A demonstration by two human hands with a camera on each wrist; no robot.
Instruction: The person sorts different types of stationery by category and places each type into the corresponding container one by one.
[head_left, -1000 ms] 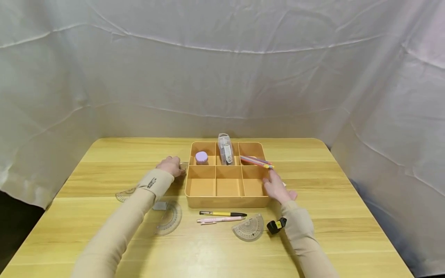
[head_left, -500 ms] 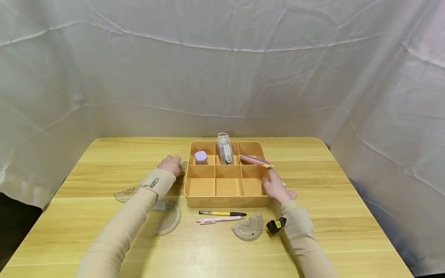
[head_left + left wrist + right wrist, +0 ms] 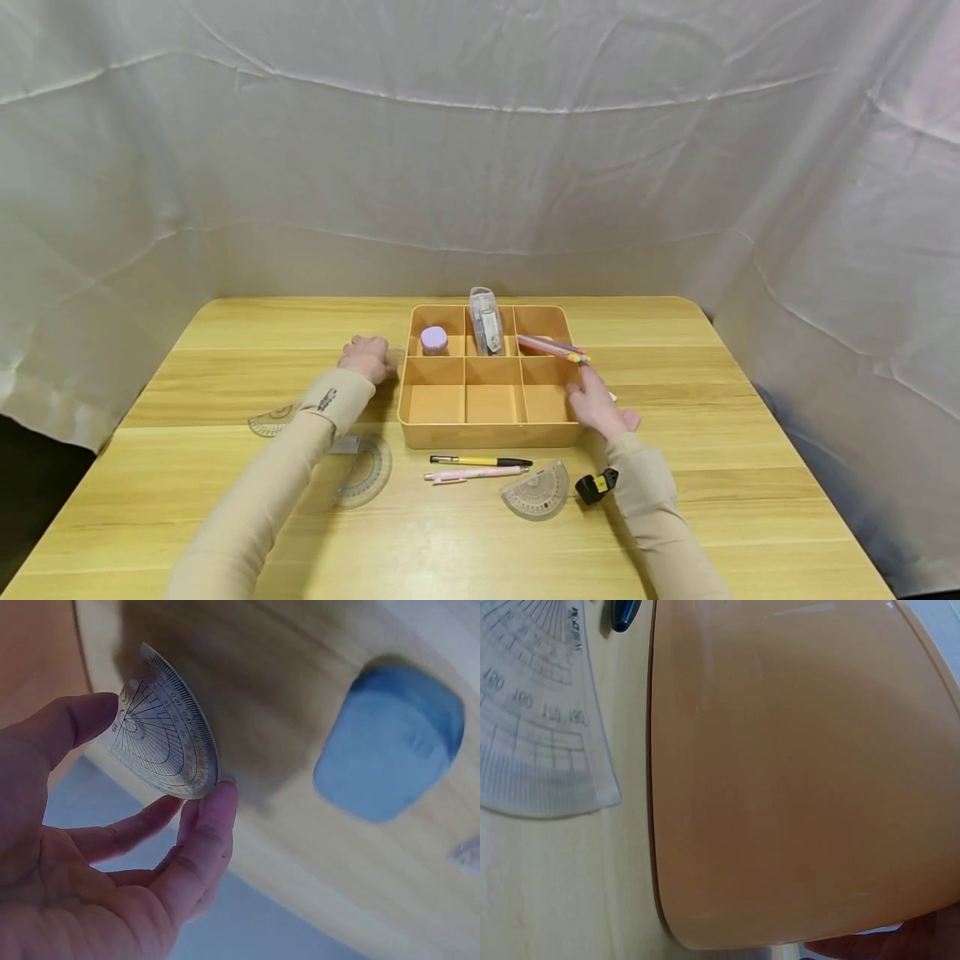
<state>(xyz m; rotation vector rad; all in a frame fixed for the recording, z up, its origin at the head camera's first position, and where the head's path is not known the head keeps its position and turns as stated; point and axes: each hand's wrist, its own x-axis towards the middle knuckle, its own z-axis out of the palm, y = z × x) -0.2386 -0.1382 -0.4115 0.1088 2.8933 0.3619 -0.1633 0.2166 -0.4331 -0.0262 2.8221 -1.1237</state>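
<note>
My left hand (image 3: 367, 360) pinches a small clear protractor (image 3: 169, 735) between thumb and fingertips, tilted off the table, just left of an orange compartment box (image 3: 491, 436). Near it in the left wrist view lies a rounded light-blue object (image 3: 390, 746), kind unclear. My right hand (image 3: 597, 407) grips the box's right wall at the rim; its outer fingers are mostly hidden. Colored pens (image 3: 553, 348) lean across the back right compartment. A purple-lidded container (image 3: 434, 340) sits back left, and a clear case (image 3: 487, 323) stands back middle.
In front of the box lie a yellow-black pen (image 3: 480, 461), a pink pen (image 3: 476, 474), a protractor (image 3: 537, 493) and a small black-yellow object (image 3: 597, 487). To the left are a larger protractor (image 3: 367, 472), a whitish block (image 3: 344, 445) and another protractor (image 3: 272, 421).
The protractor in my left hand has turned slightly and shows more faintly beside the box. My right hand stays on the box wall, and the other things have not moved.
</note>
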